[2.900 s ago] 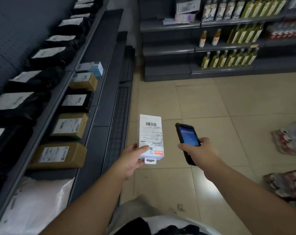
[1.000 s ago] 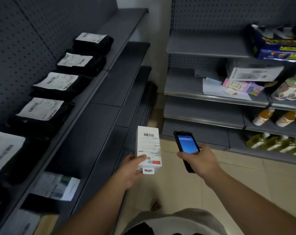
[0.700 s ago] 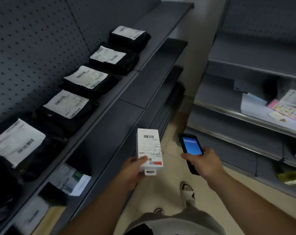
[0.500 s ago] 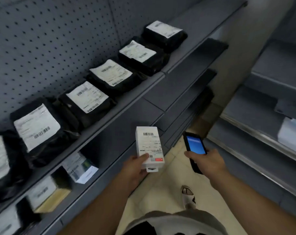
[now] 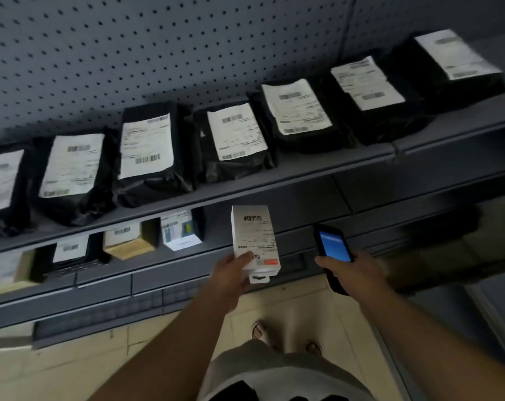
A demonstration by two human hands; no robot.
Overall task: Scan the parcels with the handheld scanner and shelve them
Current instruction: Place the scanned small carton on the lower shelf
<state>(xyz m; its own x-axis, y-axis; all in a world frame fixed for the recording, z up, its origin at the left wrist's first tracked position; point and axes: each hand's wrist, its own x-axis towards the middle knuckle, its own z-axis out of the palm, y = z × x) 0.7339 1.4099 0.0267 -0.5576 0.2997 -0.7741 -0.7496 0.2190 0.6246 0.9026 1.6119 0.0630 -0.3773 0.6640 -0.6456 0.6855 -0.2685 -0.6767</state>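
Risk: left hand (image 5: 229,274) is pinching box (image 5: 254,238) by its lower end only, right hand (image 5: 354,274) is gripping scanner (image 5: 333,249), so box may be slipping w/ shelf (image 5: 318,166) reach.

Black parcels (image 5: 156,157) with white labels; grey perforated backboard (image 5: 158,47).

Grey pegboard wall (image 5: 130,53); grey metal shelving (image 5: 318,172); beige tiled floor (image 5: 297,308); dim light

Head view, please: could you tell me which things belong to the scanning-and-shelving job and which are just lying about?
Job in hand:
white parcel in left hand
handheld scanner in right hand
lower shelf

Lying about:
black bagged parcels
small boxes
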